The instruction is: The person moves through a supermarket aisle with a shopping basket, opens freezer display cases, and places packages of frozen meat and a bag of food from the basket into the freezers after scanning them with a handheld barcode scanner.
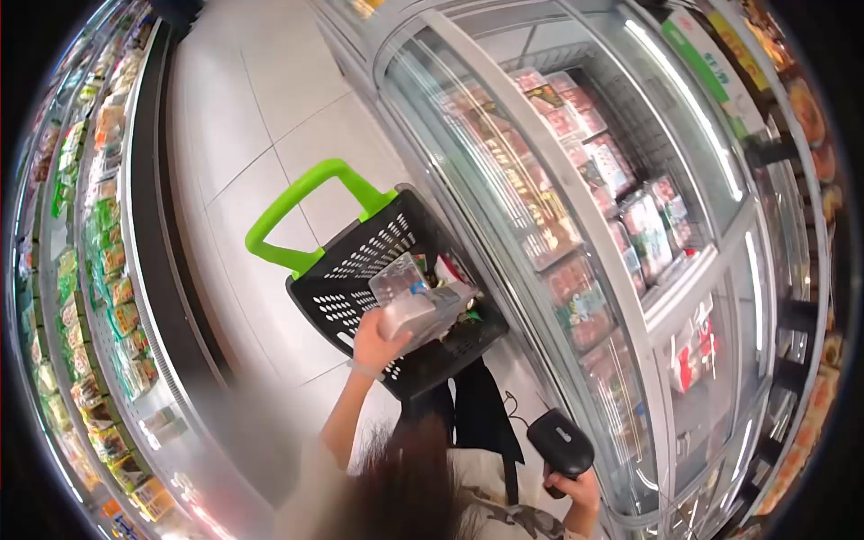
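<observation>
A black shopping basket (355,310) with a raised green handle (310,184) stands on the floor in front of me. Over its opening, my left hand (376,344) grips a clear plastic package (409,315) with something whitish inside. Other packages lie in the basket, partly hidden behind it. Lower right, beside the freezer, my right hand (576,488) is closed around a black rounded device (560,443), from which a thin cord loops.
A glass-topped freezer (558,153) runs along the right, with packaged meat (562,103) inside. Refrigerated shelves (112,261) of packaged goods line the left. Pale floor tiles (234,108) lie between them.
</observation>
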The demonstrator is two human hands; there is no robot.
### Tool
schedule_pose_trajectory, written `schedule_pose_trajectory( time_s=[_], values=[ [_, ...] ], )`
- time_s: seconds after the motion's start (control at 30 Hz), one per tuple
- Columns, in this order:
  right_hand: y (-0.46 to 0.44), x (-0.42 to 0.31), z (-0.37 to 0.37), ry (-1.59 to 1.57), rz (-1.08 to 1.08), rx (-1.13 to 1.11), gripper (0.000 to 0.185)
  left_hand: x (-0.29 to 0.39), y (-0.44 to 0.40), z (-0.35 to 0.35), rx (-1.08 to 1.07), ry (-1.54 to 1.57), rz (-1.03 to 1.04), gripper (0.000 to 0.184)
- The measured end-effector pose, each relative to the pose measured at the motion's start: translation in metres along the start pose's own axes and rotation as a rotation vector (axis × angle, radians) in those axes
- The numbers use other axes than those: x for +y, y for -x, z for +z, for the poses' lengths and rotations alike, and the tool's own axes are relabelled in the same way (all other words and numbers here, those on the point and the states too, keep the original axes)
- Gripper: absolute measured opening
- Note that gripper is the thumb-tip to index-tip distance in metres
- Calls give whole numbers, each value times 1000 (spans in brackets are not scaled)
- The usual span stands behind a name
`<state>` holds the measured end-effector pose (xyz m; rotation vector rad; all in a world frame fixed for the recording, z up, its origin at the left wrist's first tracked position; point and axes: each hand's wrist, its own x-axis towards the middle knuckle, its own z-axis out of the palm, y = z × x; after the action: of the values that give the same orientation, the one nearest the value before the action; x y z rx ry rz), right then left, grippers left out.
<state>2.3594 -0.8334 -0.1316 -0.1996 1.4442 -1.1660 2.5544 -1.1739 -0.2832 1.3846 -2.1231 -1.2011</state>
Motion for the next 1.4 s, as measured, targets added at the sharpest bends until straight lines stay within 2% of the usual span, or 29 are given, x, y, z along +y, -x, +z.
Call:
schedule_pose_trajectory(
  time_s=[0.03, 0.1, 0.17, 0.27, 0.37, 0.5, 0.57, 0.63, 0.7, 0.77, 0.8, 0.87, 0.9, 0.97, 1.03, 1.1, 1.13, 1.17, 1.23, 1.27, 1.3, 1.4],
  values=[
    [19, -12, -2, 3, -7, 50, 42, 18, 14, -20, -77, 271, -162, 39],
    [55, -36, 18, -108, -11, 296, 32, 28, 32, -39, -106, 476, -188, 39],
    [78, -38, -3, -100, -179, 342, 34, 42, 45, -52, -106, 728, -247, 39],
    [128, -54, -13, -48, -346, 568, 40, 55, 57, -67, -146, 1137, -397, 45],
    [172, -64, -17, -106, -418, 840, 44, 75, 50, -69, -258, 1333, -472, 47],
    [204, -66, -41, -90, -516, 890, 45, 132, 28, -71, -314, 1361, -450, 44],
    [209, -81, -61, -25, -573, 824, 48, 161, 16, -68, -332, 1387, -386, 45],
    [216, -108, -78, 105, -529, 740, 50, 183, 11, -62, -358, 1365, -385, 42],
    [229, -131, -92, 285, -429, 933, 44, 205, 11, -49, -391, 1389, -376, 39],
    [255, -130, -135, 830, -477, 1098, 45, 218, 16, -33, -445, 1379, -385, 39],
    [259, -159, -127, 1139, -482, 1202, 48, 225, 20, -23, -462, 1370, -380, 41],
    [259, -220, -120, 1222, -438, 1346, 54, 238, 29, 0, -485, 1389, -409, 42],
    [255, -238, -129, 985, -406, 1388, 56, 243, 35, 12, -489, 1398, -425, 43],
    [233, -265, -158, 1201, -735, 1567, 48, 254, 42, 39, -525, 1407, -473, 44],
    [197, -295, -169, 957, -757, 1247, 35, 269, 47, 60, -569, 1398, -511, 44],
    [138, -301, -191, 568, -654, 765, 27, 277, 42, 78, -647, 1363, -567, 46],
    [106, -305, -190, 340, -525, 480, 28, 286, 37, 86, -654, 1338, -555, 46],
    [70, -298, -195, 256, -455, 336, 31, 294, 28, 92, -664, 1313, -540, 47],
    [3, -271, -206, 203, -481, 146, 32, 307, -3, 97, -674, 1264, -491, 47],
    [-17, -264, -205, 108, -370, 79, 32, 310, -23, 96, -680, 1231, -482, 47],
    [-37, -262, -203, 19, -300, 65, 32, 315, -46, 95, -690, 1195, -477, 47],
    [-96, -259, -208, -193, -319, 5, 33, 332, -123, 92, -699, 1037, -430, 45]
  ],
)
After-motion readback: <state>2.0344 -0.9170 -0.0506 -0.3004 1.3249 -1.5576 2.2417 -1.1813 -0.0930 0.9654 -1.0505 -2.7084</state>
